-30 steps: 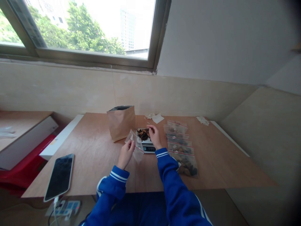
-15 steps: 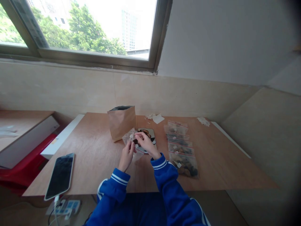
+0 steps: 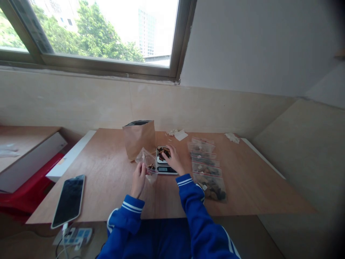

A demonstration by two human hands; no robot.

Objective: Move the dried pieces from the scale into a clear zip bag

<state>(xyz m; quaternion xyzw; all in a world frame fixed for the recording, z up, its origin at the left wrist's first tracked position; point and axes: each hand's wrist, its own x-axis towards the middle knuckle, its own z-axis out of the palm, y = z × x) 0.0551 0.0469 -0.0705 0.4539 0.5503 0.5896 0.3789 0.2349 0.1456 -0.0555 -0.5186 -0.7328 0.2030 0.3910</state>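
Note:
My left hand is closed on the edge of a clear plastic zip bag, which hangs open with some dark and brown dried pieces inside. To its right, a small kitchen scale with a dark display bears a heap of dried brown slices. My right hand reaches over the scale, thumb and fingers apart, with its fingertips at the slices. Whether the fingertips touch any slice is hard to make out.
An open brown paper pouch stands behind the bag. Several filled zip bags lie overlapping in a column on the right. A tablet on a cable lies at the front left; white paper lies at the back.
My right hand has gone from the bag's mouth to the slices on the scale. My left hand, with the bag, has shifted slightly left and down, and the scale's display now shows.

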